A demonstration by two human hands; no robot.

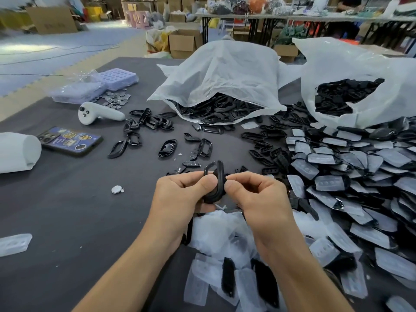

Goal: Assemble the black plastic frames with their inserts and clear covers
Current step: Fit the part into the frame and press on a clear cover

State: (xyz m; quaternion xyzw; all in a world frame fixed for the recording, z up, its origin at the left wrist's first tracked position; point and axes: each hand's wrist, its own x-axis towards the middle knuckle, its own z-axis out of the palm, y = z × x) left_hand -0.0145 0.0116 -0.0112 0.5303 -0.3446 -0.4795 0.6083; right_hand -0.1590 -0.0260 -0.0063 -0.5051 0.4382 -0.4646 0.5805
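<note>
Both hands hold one black plastic frame upright above the dark table. My left hand pinches its left side with thumb and fingers. My right hand pinches its right edge. Loose black frames lie scattered on the table beyond my hands. A large heap of pieces with clear covers fills the right side. Clear covers and black inserts lie below my wrists.
Two white plastic bags full of black parts stand at the back. A white controller, a phone, a pile of small metal discs, a lilac tray and a white roll occupy the left.
</note>
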